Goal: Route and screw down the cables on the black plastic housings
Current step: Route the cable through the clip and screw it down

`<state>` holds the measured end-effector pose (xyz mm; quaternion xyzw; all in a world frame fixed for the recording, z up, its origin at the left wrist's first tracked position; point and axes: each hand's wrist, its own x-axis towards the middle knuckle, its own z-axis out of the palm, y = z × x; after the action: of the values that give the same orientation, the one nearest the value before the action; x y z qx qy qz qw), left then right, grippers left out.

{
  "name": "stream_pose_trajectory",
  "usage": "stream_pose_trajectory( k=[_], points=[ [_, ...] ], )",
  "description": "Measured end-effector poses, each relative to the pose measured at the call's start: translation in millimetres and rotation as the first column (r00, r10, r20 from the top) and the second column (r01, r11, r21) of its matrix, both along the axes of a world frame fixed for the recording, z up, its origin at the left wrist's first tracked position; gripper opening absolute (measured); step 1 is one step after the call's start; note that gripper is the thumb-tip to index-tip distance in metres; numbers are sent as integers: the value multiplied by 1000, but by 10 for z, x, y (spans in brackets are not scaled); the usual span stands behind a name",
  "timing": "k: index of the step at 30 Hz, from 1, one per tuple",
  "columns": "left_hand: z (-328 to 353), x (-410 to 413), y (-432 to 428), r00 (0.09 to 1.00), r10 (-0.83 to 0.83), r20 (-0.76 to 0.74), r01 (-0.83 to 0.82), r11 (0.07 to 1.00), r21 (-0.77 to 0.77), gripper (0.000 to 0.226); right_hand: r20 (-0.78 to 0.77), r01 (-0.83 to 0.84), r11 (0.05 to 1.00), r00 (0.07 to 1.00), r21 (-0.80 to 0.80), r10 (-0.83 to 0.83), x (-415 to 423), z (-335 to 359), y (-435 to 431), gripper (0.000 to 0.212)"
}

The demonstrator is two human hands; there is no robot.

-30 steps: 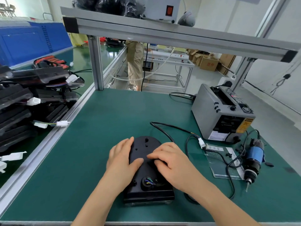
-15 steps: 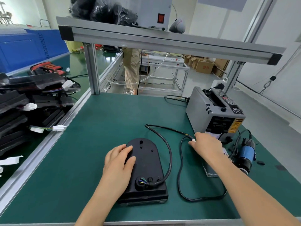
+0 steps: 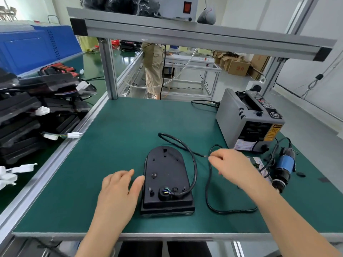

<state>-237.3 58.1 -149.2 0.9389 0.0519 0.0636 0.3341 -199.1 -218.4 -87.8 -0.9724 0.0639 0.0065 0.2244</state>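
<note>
A black plastic housing (image 3: 165, 175) lies flat on the green mat, rounded end away from me. A black cable (image 3: 194, 170) leaves a round port near its front edge, curves up its right side and loops on the mat to the right. My left hand (image 3: 120, 190) lies flat on the mat at the housing's left edge, thumb touching its side, fingers straight. My right hand (image 3: 233, 166) hovers right of the housing and pinches the thin end of the cable at its fingertips. The hand looks blurred.
A grey tape dispenser (image 3: 248, 121) stands at the back right. A blue electric screwdriver (image 3: 283, 168) lies at the right edge beside a card. Stacked black housings (image 3: 27, 115) with white connectors fill the bench to the left. An aluminium shelf frame (image 3: 185, 32) spans overhead.
My left hand slid off the housing's top to its left edge. My right hand went from the housing to the cable's end at the right and now draws it slightly back toward the housing.
</note>
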Motion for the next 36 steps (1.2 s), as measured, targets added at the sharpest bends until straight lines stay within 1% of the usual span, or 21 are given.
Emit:
stream_pose_trajectory(
  k=[1,3,4,5,6,9,11,13,15,16,17,19,21,22,24,25,27,30,32,34,36],
  points=[
    [-1,-43,16,1000,9,-16,-8,999,39,52,-56,-12,990,998,143,20,-118,-5,74,24],
    [12,-123,6,998,-5,-56,12,992,122,50,-145,12,926,988,378,47,-304,-57,218,20],
    [22,-152,-26,997,-22,-80,34,988,151,50,-169,32,888,984,460,52,-369,-101,286,22],
    [27,-172,-67,994,-39,-99,55,985,163,49,-179,45,861,982,506,54,-419,-145,357,27],
    [27,-186,-107,992,-51,-112,69,984,163,48,-174,39,864,983,502,57,-454,-191,412,33],
    [21,-200,-169,990,-61,-129,74,993,94,44,-119,1,936,992,353,44,-513,-271,513,46],
    [15,-203,-160,987,-77,-138,78,997,5,44,-98,7,932,995,363,31,-511,-270,540,50],
    [27,-218,-154,984,-101,-144,81,987,-141,47,-89,7,916,996,402,32,-484,-266,552,44],
    [91,-239,-165,980,-108,-165,45,938,-344,48,-104,13,887,994,462,40,-424,-296,541,34],
    [139,-245,-179,976,-110,-186,16,895,-446,46,-119,32,858,992,513,34,-389,-322,533,27],
    [184,-246,-201,971,-123,-206,-15,825,-564,43,-136,64,817,991,574,18,-357,-335,534,22],
    [247,-225,-250,964,-149,-221,-86,609,-789,39,-169,121,729,986,674,-8,-301,-354,537,15],
    [267,-209,-285,960,-141,-241,-166,406,-898,41,-176,151,698,984,700,-35,-249,-371,536,13],
    [266,-210,-296,954,-151,-259,-198,330,-923,43,-176,162,679,983,716,-49,-220,-380,535,13],
    [249,-226,-324,937,-218,-271,-223,221,-949,38,-165,163,669,984,725,-61,-154,-372,536,14],
    [235,-238,-338,931,-246,-270,-230,180,-956,35,-148,142,693,988,706,-52,-124,-356,536,14],
    [186,-256,-357,932,-243,-269,-251,104,-963,34,-126,95,747,992,658,-15,-63,-324,541,15],
    [110,-244,-416,938,-206,-280,-286,-2,-958,53,-147,68,769,989,635,35,60,-270,551,17],
    [99,-232,-469,935,-221,-277,-301,-82,-950,64,-188,67,774,980,630,68,155,-237,558,18],
    [99,-194,-517,938,-222,-267,-307,-173,-936,66,-223,47,810,969,584,104,246,-205,570,26],
    [96,-137,-564,944,-195,-266,-311,-253,-916,63,-240,29,849,964,527,116,343,-158,583,31]
  ],
)
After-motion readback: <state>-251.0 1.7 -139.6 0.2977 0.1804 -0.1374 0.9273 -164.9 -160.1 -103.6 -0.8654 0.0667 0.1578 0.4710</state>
